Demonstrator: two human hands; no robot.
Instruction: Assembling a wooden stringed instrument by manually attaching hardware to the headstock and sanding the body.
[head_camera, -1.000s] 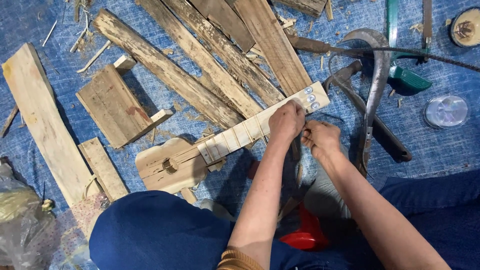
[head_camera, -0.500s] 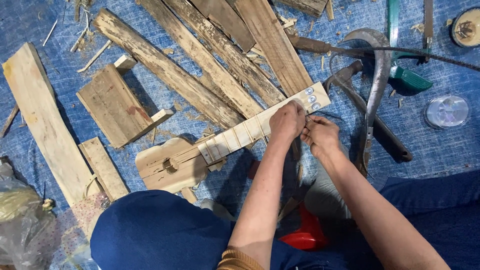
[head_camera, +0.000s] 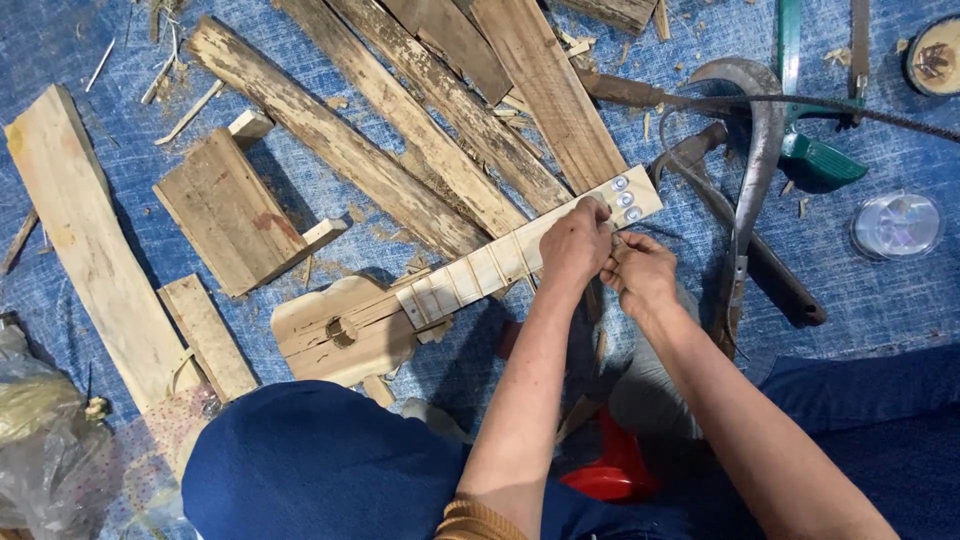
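**Small wooden instrument, held at the neck by both hands**

Nearest: the seated person's blue-trousered knees, with a red plastic object between them, half hidden.

Item in hand: a small guitar-shaped instrument of pale unfinished wood, lying above the knees. Its long axis runs diagonally, rounded body with a sound hole at lower left, fretted neck rising to a flat headstock with metal pegs at upper right.

Left hand: clenched over the upper neck just below the headstock, knuckles up. It lies directly on the instrument and is the nearer of the two.

Right hand: touching the left, just right of the neck, fingers pinched together; whether they grip something thin cannot be told.

Beyond and beside: a curved metal sickle blade and a dark-handled hammer just right of the hands; a clear round plastic lid further right.

Left: short flat offcut boards and a long pale plank.

Farthest: weathered rough planks fanned diagonally over the blue woven tarpaulin.
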